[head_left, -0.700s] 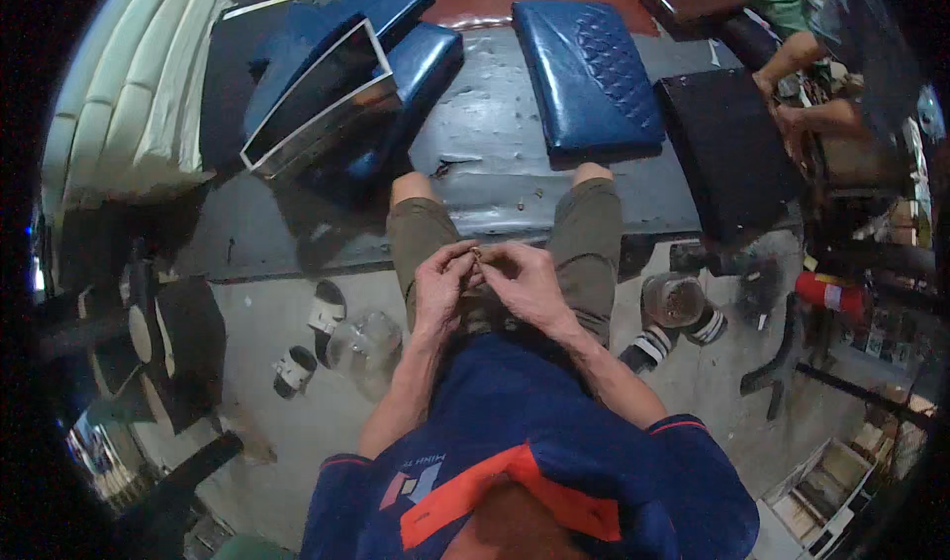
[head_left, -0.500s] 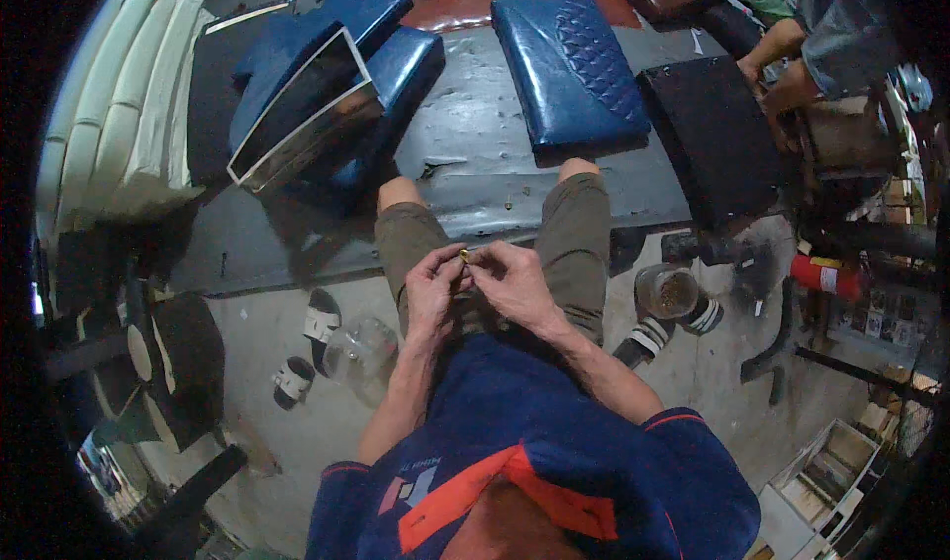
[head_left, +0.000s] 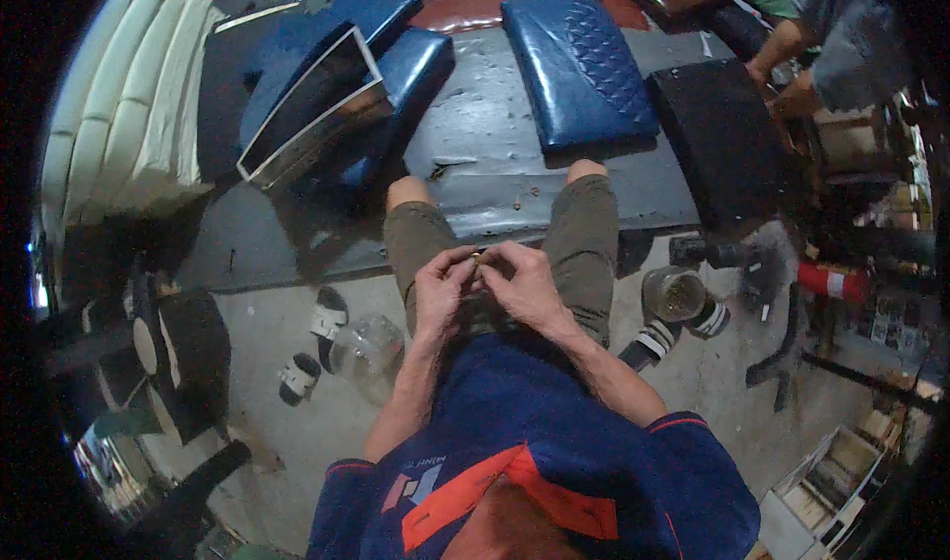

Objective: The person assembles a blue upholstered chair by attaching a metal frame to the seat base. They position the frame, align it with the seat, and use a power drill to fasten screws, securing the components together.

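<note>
Above my lap, between my knees, both hands meet fingertip to fingertip. My left hand (head_left: 442, 285) is closed in a pinch, and so is my right hand (head_left: 519, 279). Between their fingertips shows a tiny yellowish, metallic-looking piece (head_left: 476, 256), mostly hidden; its kind I cannot make out. Past my knees, a blue padded cushion (head_left: 556, 90) with a quilted section lies on the grey platform (head_left: 465, 115). A few small bits lie on the platform between my knees.
More blue cushions (head_left: 421, 65) and a light-edged dark panel (head_left: 317, 105) lean at left, beside pale padded rolls (head_left: 109, 115). At right, a co-worker's hands (head_left: 787, 95) touch a black panel (head_left: 717, 140). Clear jars (head_left: 364, 350) and sandals (head_left: 299, 378) stand on the floor.
The small piece turns between my fingertips and shows less than before. The whole view has shifted slightly; the cushions stay in place.
</note>
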`<action>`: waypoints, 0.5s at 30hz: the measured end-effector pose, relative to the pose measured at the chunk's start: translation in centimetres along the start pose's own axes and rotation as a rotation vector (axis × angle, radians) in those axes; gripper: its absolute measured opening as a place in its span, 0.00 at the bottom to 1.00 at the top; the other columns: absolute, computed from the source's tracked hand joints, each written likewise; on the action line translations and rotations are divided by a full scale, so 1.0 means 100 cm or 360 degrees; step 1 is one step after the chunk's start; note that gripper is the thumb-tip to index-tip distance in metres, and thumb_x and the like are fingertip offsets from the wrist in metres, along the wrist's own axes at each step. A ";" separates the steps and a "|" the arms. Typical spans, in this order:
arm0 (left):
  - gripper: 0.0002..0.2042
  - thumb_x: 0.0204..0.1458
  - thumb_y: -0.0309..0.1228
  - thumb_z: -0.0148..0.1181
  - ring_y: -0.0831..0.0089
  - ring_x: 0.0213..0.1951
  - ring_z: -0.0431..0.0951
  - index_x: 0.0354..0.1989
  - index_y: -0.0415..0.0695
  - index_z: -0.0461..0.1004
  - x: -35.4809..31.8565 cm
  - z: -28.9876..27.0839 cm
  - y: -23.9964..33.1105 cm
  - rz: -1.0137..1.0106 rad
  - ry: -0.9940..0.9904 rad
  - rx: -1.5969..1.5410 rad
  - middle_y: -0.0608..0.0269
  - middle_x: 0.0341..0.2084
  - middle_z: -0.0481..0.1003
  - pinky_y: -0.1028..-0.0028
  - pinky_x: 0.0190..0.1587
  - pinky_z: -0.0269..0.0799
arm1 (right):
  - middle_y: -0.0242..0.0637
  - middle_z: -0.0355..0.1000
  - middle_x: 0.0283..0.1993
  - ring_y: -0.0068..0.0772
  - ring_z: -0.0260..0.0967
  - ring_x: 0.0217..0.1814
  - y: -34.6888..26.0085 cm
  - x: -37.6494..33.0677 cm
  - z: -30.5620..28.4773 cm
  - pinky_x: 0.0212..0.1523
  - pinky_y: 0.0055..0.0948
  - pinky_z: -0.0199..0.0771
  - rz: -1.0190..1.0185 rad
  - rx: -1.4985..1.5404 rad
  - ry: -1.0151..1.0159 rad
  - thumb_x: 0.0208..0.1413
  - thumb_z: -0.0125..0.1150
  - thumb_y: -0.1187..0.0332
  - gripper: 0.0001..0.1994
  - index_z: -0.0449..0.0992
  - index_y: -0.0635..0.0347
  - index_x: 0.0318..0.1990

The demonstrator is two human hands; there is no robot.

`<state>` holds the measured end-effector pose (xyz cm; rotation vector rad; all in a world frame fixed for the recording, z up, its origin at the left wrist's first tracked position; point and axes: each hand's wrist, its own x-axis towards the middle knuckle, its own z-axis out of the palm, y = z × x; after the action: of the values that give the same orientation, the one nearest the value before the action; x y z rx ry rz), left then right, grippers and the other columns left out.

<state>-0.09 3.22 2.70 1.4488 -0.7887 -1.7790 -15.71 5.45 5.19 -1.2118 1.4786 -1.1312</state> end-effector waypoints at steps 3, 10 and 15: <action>0.11 0.62 0.22 0.59 0.75 0.40 0.81 0.51 0.34 0.79 -0.003 0.003 0.003 0.0044 -0.0040 0.0185 0.60 0.42 0.81 0.74 0.42 0.81 | 0.49 0.80 0.35 0.39 0.81 0.35 0.000 0.000 -0.002 0.36 0.35 0.79 0.0101 -0.0107 -0.0041 0.52 0.68 0.74 0.10 0.80 0.69 0.41; 0.10 0.63 0.22 0.57 0.76 0.39 0.81 0.50 0.35 0.78 -0.008 -0.002 0.010 0.0072 -0.0221 0.0307 0.60 0.40 0.81 0.75 0.42 0.82 | 0.47 0.79 0.35 0.44 0.79 0.36 0.008 0.000 -0.004 0.39 0.38 0.78 -0.0002 -0.0189 0.0017 0.49 0.70 0.75 0.09 0.81 0.67 0.39; 0.08 0.63 0.23 0.55 0.76 0.33 0.81 0.48 0.35 0.76 -0.006 -0.011 0.003 0.0080 -0.0231 0.0309 0.62 0.37 0.80 0.75 0.41 0.81 | 0.45 0.76 0.34 0.46 0.76 0.37 0.015 0.001 -0.003 0.39 0.40 0.76 -0.0227 -0.0325 -0.0065 0.49 0.70 0.74 0.07 0.81 0.65 0.36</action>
<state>1.07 3.48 3.04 1.4191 -1.0894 -1.8255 -16.25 5.57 3.78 -1.4925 1.5248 -1.0606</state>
